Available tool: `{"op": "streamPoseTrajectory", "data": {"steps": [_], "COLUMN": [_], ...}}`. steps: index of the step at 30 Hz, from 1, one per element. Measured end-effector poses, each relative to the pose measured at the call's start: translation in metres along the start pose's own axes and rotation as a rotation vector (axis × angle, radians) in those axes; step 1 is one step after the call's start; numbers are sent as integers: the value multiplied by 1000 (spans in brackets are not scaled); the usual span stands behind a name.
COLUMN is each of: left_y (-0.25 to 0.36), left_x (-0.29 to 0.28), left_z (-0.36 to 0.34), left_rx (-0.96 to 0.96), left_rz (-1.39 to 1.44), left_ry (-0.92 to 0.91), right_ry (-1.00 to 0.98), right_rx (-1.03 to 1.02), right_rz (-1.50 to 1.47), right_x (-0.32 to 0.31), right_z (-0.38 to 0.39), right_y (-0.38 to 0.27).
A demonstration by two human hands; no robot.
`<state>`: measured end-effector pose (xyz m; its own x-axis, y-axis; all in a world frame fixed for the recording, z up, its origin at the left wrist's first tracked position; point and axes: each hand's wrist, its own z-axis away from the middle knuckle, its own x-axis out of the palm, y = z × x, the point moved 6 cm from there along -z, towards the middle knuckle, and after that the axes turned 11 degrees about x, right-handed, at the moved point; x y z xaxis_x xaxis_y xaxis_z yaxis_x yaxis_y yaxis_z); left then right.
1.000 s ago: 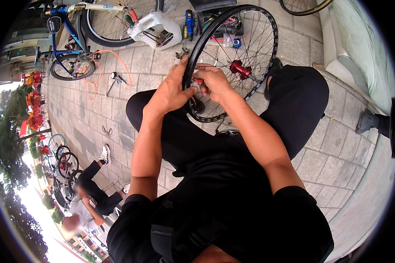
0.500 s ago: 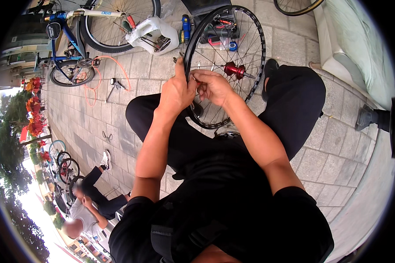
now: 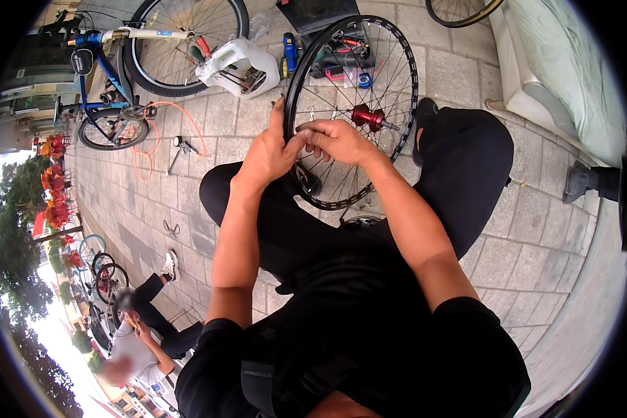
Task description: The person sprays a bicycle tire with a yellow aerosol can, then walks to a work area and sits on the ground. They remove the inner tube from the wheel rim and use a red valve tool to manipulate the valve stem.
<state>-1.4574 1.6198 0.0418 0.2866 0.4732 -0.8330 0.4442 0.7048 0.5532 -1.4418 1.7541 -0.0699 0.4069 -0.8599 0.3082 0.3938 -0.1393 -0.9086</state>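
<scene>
A bicycle wheel [image 3: 405, 118] with a black rim, dark spokes and a red hub [image 3: 368, 117] stands tilted between my knees. My left hand [image 3: 268, 152] grips the rim's left side, its index finger stretched up along the outer edge and its thumb reaching across toward the inner side. There my right hand [image 3: 339, 143] meets it, thumb and fingers closed in a pinch beside the spokes. Whatever is between the right fingertips is hidden.
Beyond the wheel lie an open black toolbox [image 3: 338, 63], a blue-and-black tool [image 3: 289, 52] and a cut white jug [image 3: 247, 66] holding tools. A blue bicycle [image 3: 111, 66], an orange hose [image 3: 161, 104] and a pump gauge [image 3: 180, 141] are at left. Another person [image 3: 143, 334] sits lower left.
Both hands stay at the same part of the rim, and the right fingers have drawn in closer to the left thumb. The whole view has shifted slightly.
</scene>
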Motion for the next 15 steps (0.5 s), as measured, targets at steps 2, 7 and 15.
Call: {"op": "streamPoseTrajectory", "data": {"steps": [2,7,15], "left_y": [6,2,-19], "left_x": [-5,-2,6], "left_z": [-1,0,-35], "left_rx": [-27,125,-72], "left_rz": [2,205,339], "left_ry": [-63,-14,276], "right_ry": [-47,-122,294], "right_rx": [103,166,-2], "right_rz": [-87,-278,-337], "right_x": [-8,-5,0], "right_z": [-4,-11,-3], "right_y": [2,10,4]}}
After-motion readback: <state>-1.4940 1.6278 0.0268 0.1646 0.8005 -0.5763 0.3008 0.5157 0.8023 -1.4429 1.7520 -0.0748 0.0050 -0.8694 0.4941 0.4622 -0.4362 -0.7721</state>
